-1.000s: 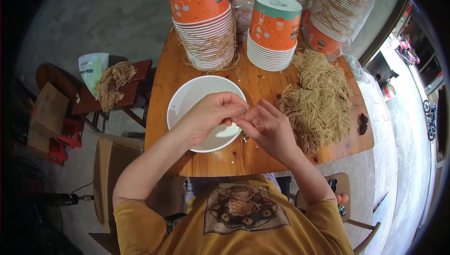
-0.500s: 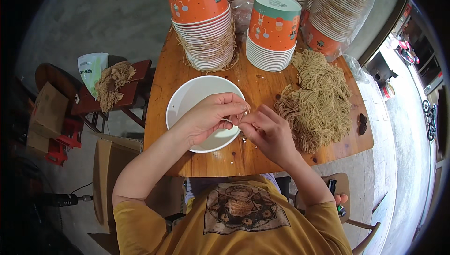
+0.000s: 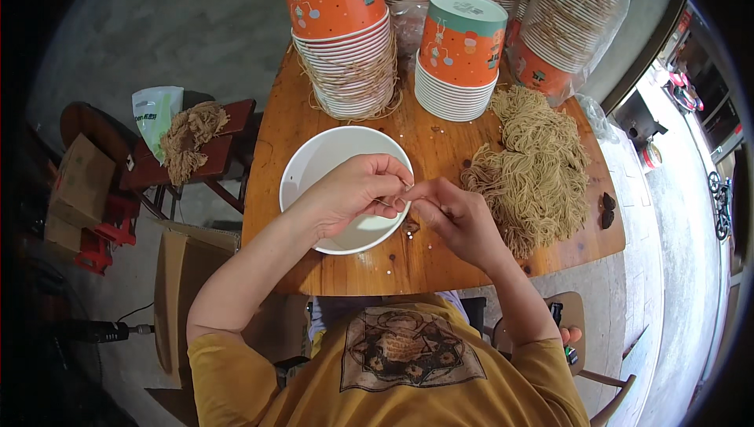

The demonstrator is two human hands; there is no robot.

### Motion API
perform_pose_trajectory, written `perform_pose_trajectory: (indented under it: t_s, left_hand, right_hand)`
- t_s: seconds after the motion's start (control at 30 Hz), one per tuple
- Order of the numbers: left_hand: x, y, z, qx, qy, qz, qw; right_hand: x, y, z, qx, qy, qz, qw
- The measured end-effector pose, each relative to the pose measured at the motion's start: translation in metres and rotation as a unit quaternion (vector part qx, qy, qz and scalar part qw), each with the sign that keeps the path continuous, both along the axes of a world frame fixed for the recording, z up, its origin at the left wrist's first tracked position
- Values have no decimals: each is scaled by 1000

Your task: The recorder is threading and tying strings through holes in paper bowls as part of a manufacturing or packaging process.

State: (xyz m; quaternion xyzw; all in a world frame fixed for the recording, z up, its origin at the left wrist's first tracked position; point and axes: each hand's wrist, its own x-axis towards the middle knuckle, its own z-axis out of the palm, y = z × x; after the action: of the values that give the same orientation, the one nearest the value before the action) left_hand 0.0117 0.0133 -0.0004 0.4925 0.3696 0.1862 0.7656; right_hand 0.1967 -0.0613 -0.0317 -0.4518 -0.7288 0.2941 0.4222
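My left hand (image 3: 363, 191) is over the right part of a white paper bucket (image 3: 302, 162), its thumb and fingers pinched together. Facing it at the bucket's right rim is my right hand (image 3: 455, 215), with thumb and forefinger closed. A thin, light strand of string (image 3: 383, 202) runs between the fingertips of both hands; its ends are too fine to make out. A heap of tan yarn (image 3: 542, 176) lies on the table just right of my right hand. White specks dot the wood below my hands.
Behind the bucket stand upside-down stacks of orange-and-green paper buckets, one wound with string (image 3: 345, 74) and one plain (image 3: 459, 58). Bagged stacks (image 3: 577, 19) rise farther back. A small dark object (image 3: 608, 209) lies at the table's right edge. More yarn (image 3: 192, 140) rests on a stool at left.
My fingertips have shifted slightly, the right hand's forefinger and thumb now extended more toward the left hand. Both hands remain pinched over the bucket. The head view has shifted a little.
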Motion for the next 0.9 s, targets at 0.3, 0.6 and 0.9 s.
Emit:
perform_pose_trajectory:
  t_s: [0.3,0.6,0.9]
  left_hand:
    - [0,0,-3,28,-21,10,999]
    - [4,-7,-5,143,-18,38,989]
    - [0,-1,-6,130,-24,4,991]
  right_hand:
    - [3,8,-7,-81,145,-67,984]
    - [-5,13,10,45,-41,-98,993]
    - [-4,18,-4,-20,83,-88,992]
